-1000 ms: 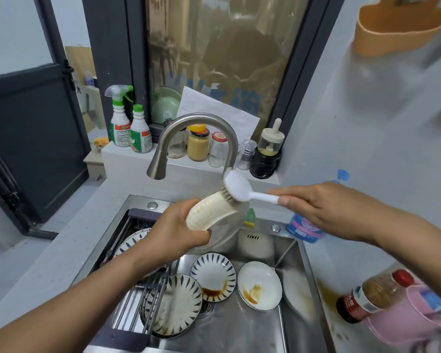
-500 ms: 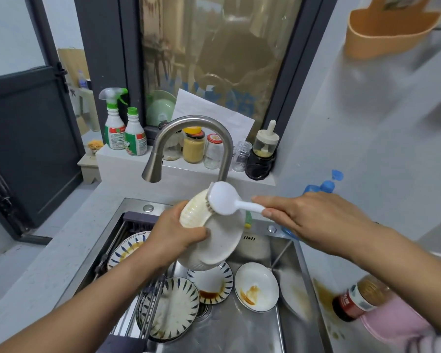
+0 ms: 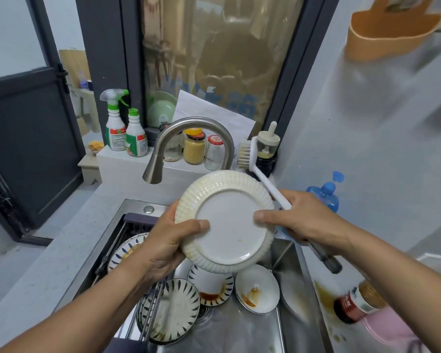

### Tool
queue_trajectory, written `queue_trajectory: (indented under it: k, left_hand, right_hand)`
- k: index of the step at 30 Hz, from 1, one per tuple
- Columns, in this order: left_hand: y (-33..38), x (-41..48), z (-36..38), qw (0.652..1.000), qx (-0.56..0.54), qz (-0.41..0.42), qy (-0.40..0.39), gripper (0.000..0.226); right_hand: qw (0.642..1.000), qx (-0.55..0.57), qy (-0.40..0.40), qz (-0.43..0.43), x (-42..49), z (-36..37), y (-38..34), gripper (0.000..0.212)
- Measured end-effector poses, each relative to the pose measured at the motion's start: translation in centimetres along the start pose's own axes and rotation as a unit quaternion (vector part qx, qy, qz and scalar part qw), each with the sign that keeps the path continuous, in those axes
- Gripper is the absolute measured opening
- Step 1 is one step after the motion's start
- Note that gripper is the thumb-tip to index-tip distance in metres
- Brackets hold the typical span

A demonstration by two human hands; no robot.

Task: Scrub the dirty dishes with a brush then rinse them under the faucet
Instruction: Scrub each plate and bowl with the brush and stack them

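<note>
Both hands hold a white ribbed plate (image 3: 227,222) above the sink, its underside turned toward me. My left hand (image 3: 171,240) grips its left rim, thumb across the base. My right hand (image 3: 303,220) holds the white dish brush (image 3: 267,179) by the handle while its thumb presses the plate's right edge; the bristles point up beside the faucet (image 3: 189,141). No water runs from the spout. Down in the sink (image 3: 298,281) lie dirty dishes: a blue-patterned plate (image 3: 171,309), a sauce-stained patterned plate (image 3: 211,289) and a stained white bowl (image 3: 257,291).
A rack (image 3: 127,240) on the sink's left side holds another patterned plate (image 3: 125,253). Spray bottles (image 3: 122,128), jars (image 3: 194,146) and an oil dispenser (image 3: 266,149) stand on the ledge behind the faucet. A blue soap bottle (image 3: 325,194), a sauce bottle (image 3: 354,304) and a pink item (image 3: 392,332) sit on the right counter.
The plate has turned from edge-on to showing its underside and moved lower and right. The brush came off the plate's rim; its head now points up, and my right thumb presses the plate.
</note>
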State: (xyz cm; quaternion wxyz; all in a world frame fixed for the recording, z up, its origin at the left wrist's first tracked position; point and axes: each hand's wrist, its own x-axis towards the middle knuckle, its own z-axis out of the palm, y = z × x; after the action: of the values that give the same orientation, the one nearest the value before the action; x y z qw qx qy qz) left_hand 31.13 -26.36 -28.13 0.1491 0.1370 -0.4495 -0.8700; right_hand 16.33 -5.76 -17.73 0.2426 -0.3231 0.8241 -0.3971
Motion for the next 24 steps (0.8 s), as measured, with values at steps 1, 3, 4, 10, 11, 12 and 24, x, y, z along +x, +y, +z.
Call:
queue_trajectory:
  k: [1,3,4,10,11,12,24]
  left_hand:
    - [0.1,-0.1,0.1,1.0,0.006,-0.004,-0.006,0.083]
    - [1.1,-0.3,0.2,0.998,0.063,0.0,-0.022,0.079]
    - [1.9,-0.5,0.2,0.992,0.119,0.007,-0.04,0.077]
    - [4.2,0.0,2.5,0.876,0.454,0.056,-0.151,0.04]
    - [3.9,0.2,2.7,0.871,0.465,0.058,-0.144,0.04]
    - [3.4,0.3,2.5,0.875,0.463,0.058,-0.127,0.041]
    - [1.2,1.3,0.6,0.884,0.457,0.098,0.009,0.033]
  right_hand:
    - [1.0,0.001,-0.005,-0.007,0.2,0.1,-0.3,0.025]
    - [0.999,-0.033,-0.008,-0.009,0.4,-0.2,-0.6,0.019]
    - [0.998,-0.061,-0.012,-0.01,0.5,-0.4,-0.7,0.022]
    - [0.953,-0.297,-0.012,-0.067,0.9,0.7,-2.2,0.036]
    - [0.944,-0.321,-0.011,-0.078,1.0,0.9,-2.3,0.038]
    - [0.94,-0.329,-0.01,-0.083,1.0,0.8,-2.4,0.041]
    - [0.845,-0.52,-0.033,-0.121,-1.5,-2.0,-3.4,0.048]
